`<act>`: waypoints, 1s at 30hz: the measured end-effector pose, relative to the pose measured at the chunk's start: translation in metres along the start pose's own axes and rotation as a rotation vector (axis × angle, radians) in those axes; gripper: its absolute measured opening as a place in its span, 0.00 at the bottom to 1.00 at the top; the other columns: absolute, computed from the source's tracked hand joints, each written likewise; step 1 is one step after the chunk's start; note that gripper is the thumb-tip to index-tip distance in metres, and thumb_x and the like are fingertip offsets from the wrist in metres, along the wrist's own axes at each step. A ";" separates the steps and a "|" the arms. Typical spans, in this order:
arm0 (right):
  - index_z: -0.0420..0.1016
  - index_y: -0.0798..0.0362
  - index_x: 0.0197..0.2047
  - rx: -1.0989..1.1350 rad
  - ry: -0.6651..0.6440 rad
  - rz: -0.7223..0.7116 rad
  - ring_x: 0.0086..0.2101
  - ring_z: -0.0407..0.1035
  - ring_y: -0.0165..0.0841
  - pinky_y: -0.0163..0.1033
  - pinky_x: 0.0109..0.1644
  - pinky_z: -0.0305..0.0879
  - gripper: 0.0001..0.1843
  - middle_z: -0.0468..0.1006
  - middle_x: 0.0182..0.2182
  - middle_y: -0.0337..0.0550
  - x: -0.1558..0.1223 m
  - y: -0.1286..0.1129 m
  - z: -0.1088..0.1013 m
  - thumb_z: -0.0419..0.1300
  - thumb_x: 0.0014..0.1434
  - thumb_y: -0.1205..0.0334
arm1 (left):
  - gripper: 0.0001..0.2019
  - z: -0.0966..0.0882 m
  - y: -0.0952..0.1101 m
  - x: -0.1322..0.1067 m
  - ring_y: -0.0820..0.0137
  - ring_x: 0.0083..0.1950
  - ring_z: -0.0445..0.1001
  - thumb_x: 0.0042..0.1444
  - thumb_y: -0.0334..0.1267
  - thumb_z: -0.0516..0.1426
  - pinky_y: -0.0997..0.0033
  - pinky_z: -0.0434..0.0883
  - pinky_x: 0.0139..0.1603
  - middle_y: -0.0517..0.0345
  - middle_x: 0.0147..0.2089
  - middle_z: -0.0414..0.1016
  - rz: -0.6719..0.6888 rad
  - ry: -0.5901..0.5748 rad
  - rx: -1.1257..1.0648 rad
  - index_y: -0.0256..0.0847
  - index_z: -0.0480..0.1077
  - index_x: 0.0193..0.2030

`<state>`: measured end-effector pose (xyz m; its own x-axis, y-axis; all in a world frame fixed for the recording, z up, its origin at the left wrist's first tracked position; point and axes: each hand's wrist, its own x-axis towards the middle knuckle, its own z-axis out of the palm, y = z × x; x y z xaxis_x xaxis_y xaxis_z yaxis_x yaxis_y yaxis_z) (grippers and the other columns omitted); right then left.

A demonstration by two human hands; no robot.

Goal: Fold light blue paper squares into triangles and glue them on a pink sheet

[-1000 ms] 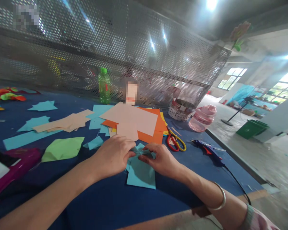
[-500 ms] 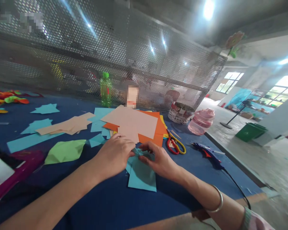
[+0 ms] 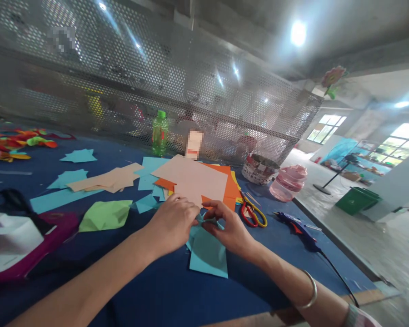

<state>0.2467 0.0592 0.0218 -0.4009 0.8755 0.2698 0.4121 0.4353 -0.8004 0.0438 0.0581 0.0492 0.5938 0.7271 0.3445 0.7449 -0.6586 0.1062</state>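
Observation:
Above the blue table, my left hand (image 3: 173,221) has its fingers curled and pressed together on a small folded piece of light-blue paper (image 3: 202,219). My right hand (image 3: 233,231) meets it from the other side, thumb and forefinger bent around the same piece. Much of the piece is hidden behind the fingers. Just below lies a flat light-blue paper sheet (image 3: 208,254), with more blue paper partly under it. Beyond my fingers a pale pink sheet (image 3: 197,179) rests on orange paper (image 3: 232,193).
Scissors (image 3: 248,215) and a blue glue gun (image 3: 298,227) lie on the right, near a basket (image 3: 259,170) and a pink bottle (image 3: 288,184). A green bottle (image 3: 160,136) stands by the mesh screen. Left are green paper (image 3: 105,215), beige strips (image 3: 111,179) and a purple-and-white device (image 3: 17,245).
The view has shifted, so the table's things sit a little further right and lower. Both hands stay together at the folded blue paper, the right fingers slightly wider apart.

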 end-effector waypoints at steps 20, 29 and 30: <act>0.73 0.54 0.50 -0.172 0.143 0.106 0.31 0.68 0.30 0.37 0.41 0.66 0.21 0.77 0.29 0.34 0.088 0.054 -0.029 0.64 0.51 0.67 | 0.08 0.022 0.009 -0.004 0.58 0.44 0.76 0.62 0.25 0.56 0.54 0.71 0.51 0.50 0.37 0.79 0.069 0.014 -0.041 0.37 0.75 0.34; 0.79 0.52 0.40 -0.236 0.233 0.057 0.39 0.75 0.36 0.44 0.49 0.70 0.09 0.84 0.38 0.45 0.054 0.038 -0.048 0.60 0.57 0.63 | 0.07 0.021 0.015 -0.005 0.57 0.46 0.77 0.65 0.32 0.59 0.53 0.71 0.53 0.51 0.40 0.79 -0.027 -0.099 -0.157 0.38 0.76 0.36; 0.79 0.52 0.37 -0.228 0.227 0.064 0.37 0.75 0.36 0.43 0.47 0.70 0.07 0.84 0.35 0.44 0.049 0.036 -0.048 0.60 0.57 0.62 | 0.05 0.020 0.016 -0.005 0.57 0.47 0.77 0.64 0.36 0.63 0.53 0.71 0.53 0.52 0.41 0.79 -0.041 -0.114 -0.181 0.38 0.77 0.37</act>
<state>0.2810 0.1274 0.0316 -0.1862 0.9158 0.3559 0.6133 0.3913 -0.6861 0.0589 0.0474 0.0301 0.6020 0.7647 0.2299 0.7089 -0.6443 0.2870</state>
